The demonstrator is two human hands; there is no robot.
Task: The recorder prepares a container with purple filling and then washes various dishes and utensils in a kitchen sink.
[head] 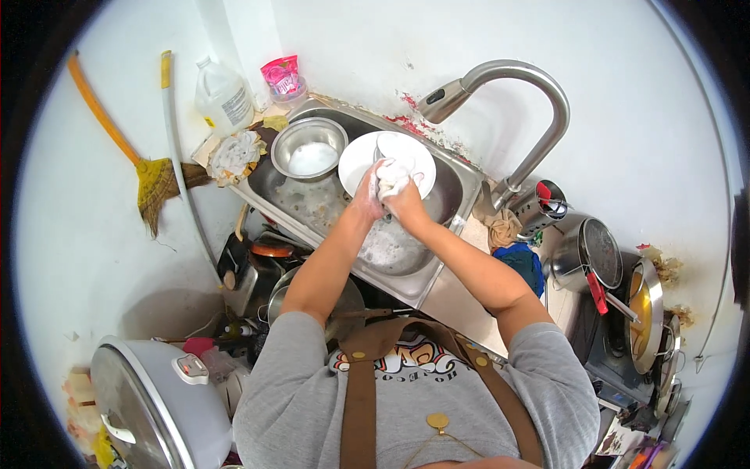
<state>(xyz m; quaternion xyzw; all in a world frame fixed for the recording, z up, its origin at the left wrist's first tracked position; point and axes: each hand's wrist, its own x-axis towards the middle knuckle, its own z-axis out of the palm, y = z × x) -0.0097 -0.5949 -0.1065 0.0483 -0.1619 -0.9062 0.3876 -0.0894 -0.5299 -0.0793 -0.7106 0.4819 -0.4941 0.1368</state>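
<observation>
Over the stainless steel sink [457, 202], both of my hands are close together and covered in suds. My left hand [370, 190] and my right hand [404, 196] close around a white, foamy item [394, 174]; the lather hides what it is. Just beyond my fingers lies a white plate [357, 155] with a smaller white dish [401, 143] on it. To their left a steel bowl [281, 149] holds white suds. Foamy water and bits of food residue show on the sink's bottom.
A pull-down faucet [556, 123] arches at the upper right. Beside its base are a utensil holder [527, 214], cloths [518, 264] and a steel pot [571, 258]. A plastic jug [222, 99] and a pink packet [281, 76] stand behind the sink's left end. Pans crowd below the sink's front edge.
</observation>
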